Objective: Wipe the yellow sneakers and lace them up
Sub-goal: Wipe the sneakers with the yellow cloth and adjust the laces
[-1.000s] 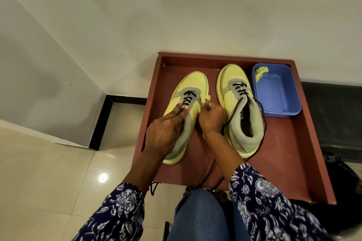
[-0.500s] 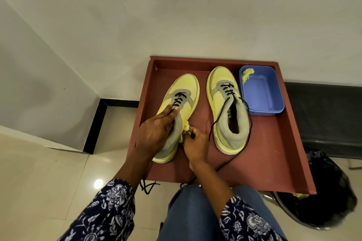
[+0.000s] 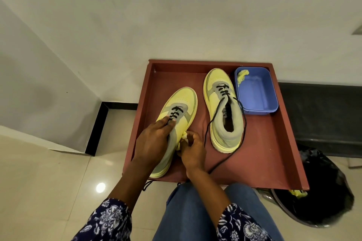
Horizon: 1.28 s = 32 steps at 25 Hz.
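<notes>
Two yellow and grey sneakers stand in a red-brown tray (image 3: 274,143). My left hand (image 3: 153,142) grips the left sneaker (image 3: 182,100) over its tongue and collar, fingertips at the black laces. Pressed against that sneaker's right side is a small yellow cloth (image 3: 183,138), pinched in my right hand (image 3: 193,151). The right sneaker (image 3: 221,107) stands apart, only partly laced, and its loose black lace (image 3: 225,159) trails over the tray toward my knees.
A blue plastic tub (image 3: 258,96) with a yellow rag (image 3: 242,75) on its rim sits at the tray's back right. A black bin bag (image 3: 323,197) lies right of the tray. White walls rise behind, with pale floor tiles to the left.
My right hand with the cloth has slid from the left sneaker's front down its side toward the heel. My left hand has kept its grip on the sneaker.
</notes>
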Tool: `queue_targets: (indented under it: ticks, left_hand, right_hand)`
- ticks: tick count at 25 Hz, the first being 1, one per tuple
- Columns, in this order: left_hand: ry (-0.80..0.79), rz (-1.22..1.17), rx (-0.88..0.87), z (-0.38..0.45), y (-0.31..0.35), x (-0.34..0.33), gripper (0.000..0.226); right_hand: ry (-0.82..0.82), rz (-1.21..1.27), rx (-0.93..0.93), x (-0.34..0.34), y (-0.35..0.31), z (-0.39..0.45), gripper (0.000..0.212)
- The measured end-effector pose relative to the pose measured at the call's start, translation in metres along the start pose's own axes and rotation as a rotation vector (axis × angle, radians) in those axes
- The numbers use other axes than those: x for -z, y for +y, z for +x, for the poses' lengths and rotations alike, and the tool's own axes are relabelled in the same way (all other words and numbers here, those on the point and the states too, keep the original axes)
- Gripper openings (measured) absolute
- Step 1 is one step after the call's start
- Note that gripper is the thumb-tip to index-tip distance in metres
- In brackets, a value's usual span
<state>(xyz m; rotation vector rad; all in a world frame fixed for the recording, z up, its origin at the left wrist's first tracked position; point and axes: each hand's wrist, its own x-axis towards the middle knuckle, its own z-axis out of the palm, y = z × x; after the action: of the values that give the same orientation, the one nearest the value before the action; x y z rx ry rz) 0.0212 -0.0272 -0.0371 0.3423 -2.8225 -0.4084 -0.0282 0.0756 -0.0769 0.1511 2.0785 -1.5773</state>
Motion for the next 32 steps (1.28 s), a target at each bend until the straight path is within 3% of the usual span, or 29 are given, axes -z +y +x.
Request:
queue_targets:
  ticks: [6, 8, 14, 18, 23, 27, 32]
  left_hand:
    - [0.019, -0.005, -0.099, 0.006, -0.003, -0.005, 0.043]
    - [0.018, -0.019, -0.097, 0.005, -0.003, -0.005, 0.047]
    - [0.036, -0.081, -0.103, 0.004, -0.009, -0.010, 0.045]
    - [0.051, -0.128, -0.113, 0.004, -0.012, -0.011, 0.044]
    - [0.053, -0.156, -0.111, 0.005, -0.013, -0.011, 0.042]
    - [0.059, -0.163, -0.113, 0.004, -0.015, -0.013, 0.042]
    - [0.066, -0.148, -0.109, 0.004, -0.016, -0.016, 0.041]
  right_hand:
    - [0.039, 0.078, -0.099, -0.001, -0.008, -0.002, 0.017]
    - [0.070, 0.086, -0.109, -0.002, -0.012, 0.005, 0.025]
    - [0.210, -0.021, -0.113, -0.007, -0.031, 0.035, 0.019]
    - [0.252, -0.082, -0.054, -0.003, -0.056, 0.057, 0.021]
    - [0.240, -0.242, 0.139, -0.004, -0.077, 0.090, 0.039]
    - [0.202, -0.306, 0.230, -0.002, -0.060, 0.087, 0.043]
    - [0.199, -0.176, 0.147, -0.007, -0.017, 0.040, 0.036]
